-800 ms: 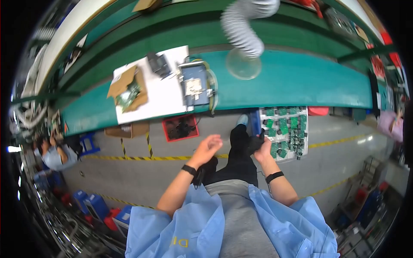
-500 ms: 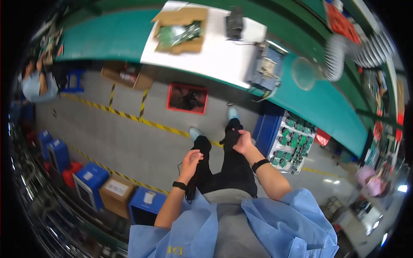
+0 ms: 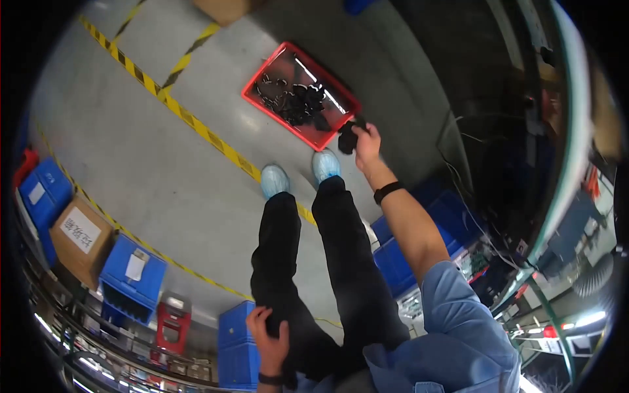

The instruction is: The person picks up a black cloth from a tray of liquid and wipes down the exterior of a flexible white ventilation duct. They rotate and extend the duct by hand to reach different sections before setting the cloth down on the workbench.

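Observation:
My right hand (image 3: 368,145) reaches forward and is closed on a small black object (image 3: 348,137), whose kind I cannot make out. That object is beside the near right corner of a red plastic bin (image 3: 282,122) on the floor. A heap of black parts (image 3: 298,103), some with shiny edges, lies in the bin. My left hand (image 3: 268,337) hangs low by my left thigh, its fingers apart and nothing in it.
Blue crates (image 3: 133,272) and a cardboard box (image 3: 78,229) stand at the left, near a red stool-like item (image 3: 172,325). Yellow-black tape (image 3: 190,119) crosses the grey floor. A workbench edge (image 3: 571,124) and loose cables (image 3: 468,203) are at the right.
I have bent down and closer to the red bin, so the benchtop has left the middle of the view. My right hand has moved forward with the black object; my left has dropped back.

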